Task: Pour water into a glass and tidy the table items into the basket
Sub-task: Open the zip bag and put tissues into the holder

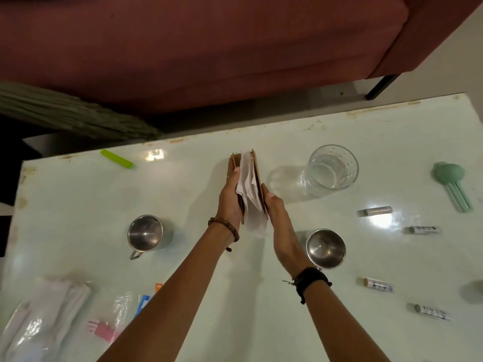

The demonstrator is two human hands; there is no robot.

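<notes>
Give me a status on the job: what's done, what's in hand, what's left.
Done: the glass already holds water. In hand: the left hand and right hand press the sides of a wooden napkin holder with white napkins in it. Left: two steel cups, several small tubes, a green clip and plastic packets lie loose on the table. No basket is in view.

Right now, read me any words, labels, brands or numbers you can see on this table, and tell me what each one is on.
No text here can be read.
Four small tubes: three show dark label marks, too small and blurred; the farthest shows none.
Clear packets with pink, blue and orange printing: blurred.
Glass, two steel mugs, napkin holder: no lettering visible.
</notes>
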